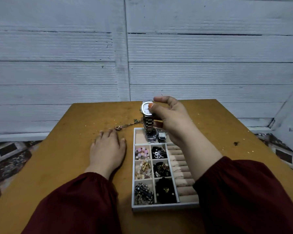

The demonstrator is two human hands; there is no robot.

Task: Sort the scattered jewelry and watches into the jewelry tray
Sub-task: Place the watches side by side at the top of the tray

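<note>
Pinching a white-dial watch by its case, the right hand holds it upright above the far end of the jewelry tray. The thumb lies on the dial, the index finger curls over the top, and the other fingers are tucked in behind the metal strap. The strap hangs straight down toward the tray's far compartment. That compartment holds a dark-dial watch and a small rectangular watch side by side. Whether the hanging strap touches the dark-dial watch cannot be told.

The left hand rests flat on the table just left of the tray, fingers straight and slightly apart, gripping nothing. A gold chain lies loose on the wood just beyond its fingertips, running toward the tray's far left corner.

The tray sits lengthwise between the two forearms. Six small compartments on its left side are filled with beads and chains, and ring rolls run down its right side, partly under the right forearm. The table's far edge lies close behind the held watch, with a grey wall rising behind it. Bare wood stretches left of the left hand to the slanted left edge. More bare wood, with a dark speck on it, lies right of the right forearm.
</note>
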